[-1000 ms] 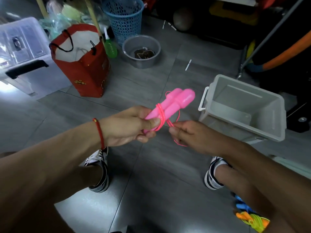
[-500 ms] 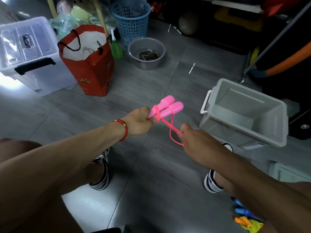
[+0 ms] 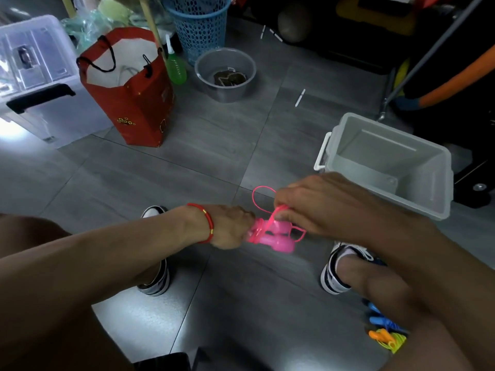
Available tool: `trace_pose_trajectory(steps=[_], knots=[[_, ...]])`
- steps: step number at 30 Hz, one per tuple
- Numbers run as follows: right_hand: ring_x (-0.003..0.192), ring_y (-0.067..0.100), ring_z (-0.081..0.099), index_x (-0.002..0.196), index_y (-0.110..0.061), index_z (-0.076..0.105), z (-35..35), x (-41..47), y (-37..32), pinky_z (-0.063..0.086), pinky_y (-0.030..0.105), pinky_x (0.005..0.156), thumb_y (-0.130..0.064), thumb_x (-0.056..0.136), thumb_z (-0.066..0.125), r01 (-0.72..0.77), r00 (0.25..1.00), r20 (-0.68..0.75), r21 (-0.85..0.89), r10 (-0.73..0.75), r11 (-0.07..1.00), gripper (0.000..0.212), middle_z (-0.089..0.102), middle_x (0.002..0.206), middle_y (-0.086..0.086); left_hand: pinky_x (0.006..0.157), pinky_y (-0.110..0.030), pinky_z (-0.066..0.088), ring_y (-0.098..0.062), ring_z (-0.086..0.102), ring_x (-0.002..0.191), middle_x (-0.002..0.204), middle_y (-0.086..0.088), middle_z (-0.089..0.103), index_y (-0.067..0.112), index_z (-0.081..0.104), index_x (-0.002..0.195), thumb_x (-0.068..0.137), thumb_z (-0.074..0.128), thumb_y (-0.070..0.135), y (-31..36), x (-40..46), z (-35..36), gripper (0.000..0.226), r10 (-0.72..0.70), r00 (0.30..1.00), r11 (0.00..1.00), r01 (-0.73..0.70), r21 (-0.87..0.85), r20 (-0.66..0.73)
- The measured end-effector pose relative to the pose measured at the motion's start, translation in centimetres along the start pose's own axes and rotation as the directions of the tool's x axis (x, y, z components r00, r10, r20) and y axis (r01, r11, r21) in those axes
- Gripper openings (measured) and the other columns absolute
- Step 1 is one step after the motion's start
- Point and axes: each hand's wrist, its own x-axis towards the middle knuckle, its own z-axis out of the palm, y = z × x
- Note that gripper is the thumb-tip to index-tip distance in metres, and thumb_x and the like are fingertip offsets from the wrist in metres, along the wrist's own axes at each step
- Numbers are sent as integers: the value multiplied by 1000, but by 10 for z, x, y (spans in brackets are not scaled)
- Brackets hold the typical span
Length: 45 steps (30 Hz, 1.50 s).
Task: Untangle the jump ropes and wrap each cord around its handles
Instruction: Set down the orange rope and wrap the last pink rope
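Pinching the thin pink cord (image 3: 263, 203), the right hand (image 3: 316, 207) now sits just above the handles (image 3: 273, 236), with a loop sticking up in the middle of the frame. A second ago this hand was lower, pulling the cord away from them. The left hand (image 3: 227, 227) still grips the two pink handles side by side, fingers curled tight. Cord is already wound near that fist. I think only a short tail is left, so this rope is almost done. Two more ropes, blue (image 3: 380, 317) and orange-green (image 3: 388, 341), lie at lower right. A grey bin (image 3: 385, 167) waits at right.
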Motion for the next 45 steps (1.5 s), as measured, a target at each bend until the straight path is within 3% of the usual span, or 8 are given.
trace_pose_trajectory(steps=[5, 10, 14, 19, 25, 32, 40, 45], knots=[[99, 13, 61, 104, -35, 60, 1, 12, 16, 31, 29, 68, -58, 95, 48, 4, 1000, 7, 6, -4, 1000, 28, 66, 101, -12, 62, -46, 50, -11, 58, 70, 115, 10, 64, 53, 59, 112, 69, 59, 83, -219, 182, 239, 52, 110, 988, 927, -61, -371, 112], [66, 6, 57, 93, -30, 74, 6, 11, 43, 47, 30, 63, -46, 92, 66, -131, 984, 164, 375, 73, 918, 18, 65, 72, -9, 86, -25, 35, -9, 40, 90, 106, 2, 45, 12, 50, 125, 103, 49, 27, 9, -40, 6, 27, 422, 887, 883, -449, -136, -186], [61, 3, 49, 86, -12, 70, 30, 15, 40, 46, 25, 60, -38, 98, 60, -267, 938, 346, 664, 30, 698, 31, 61, 74, 13, 83, -15, 32, 2, 36, 86, 101, 13, 40, 13, 52, 118, 102, 51, 24, -11, -55, 14, 20, 465, 813, 817, -547, -184, -351], [68, 3, 50, 79, -28, 59, 47, 0, 32, 53, 32, 81, -18, 104, 51, -439, 896, 405, 742, 182, 507, 27, 54, 73, -9, 78, -19, 44, -2, 57, 85, 95, 14, 60, 12, 58, 109, 100, 54, 21, -26, -67, -8, 13, 338, 778, 719, -577, -388, -530], [60, 1, 46, 107, -20, 57, 62, 9, -3, 35, 17, 63, -42, 105, 40, -266, 960, 137, 718, 245, 643, 27, 49, 63, -18, 52, -23, 34, -8, 39, 57, 61, 7, 49, 15, 57, 86, 91, 56, 28, -43, -49, -17, 14, -127, 895, 419, -342, -841, -427], [65, 24, 44, 87, -18, 49, 55, 20, -20, 35, 34, 62, -28, 106, 38, -409, 909, 139, 483, 394, 774, 23, 47, 67, -2, 55, -15, 38, 2, 53, 60, 64, 25, 60, 13, 61, 85, 101, 49, 15, -42, -32, -14, 20, -221, 880, 668, -177, -722, -421], [61, 6, 49, 64, -25, 57, 29, 18, -18, 35, 17, 59, -27, 103, 43, -467, 878, 205, 570, 433, 677, 41, 53, 67, -7, 67, -27, 30, -39, 61, 94, 102, -21, 64, 10, 46, 96, 98, 56, 19, -46, -14, -4, 14, -222, 820, 934, 24, -356, -527], [82, 28, 64, 97, -26, 55, 23, 8, -16, 30, 32, 63, -48, 96, 48, -293, 954, -46, 62, 296, 954, 22, 66, 86, 0, 70, -27, 33, -36, 61, 101, 115, -19, 60, 4, 51, 118, 100, 48, 18, -38, -14, -2, 22, -161, 921, 983, 120, -136, -354]])
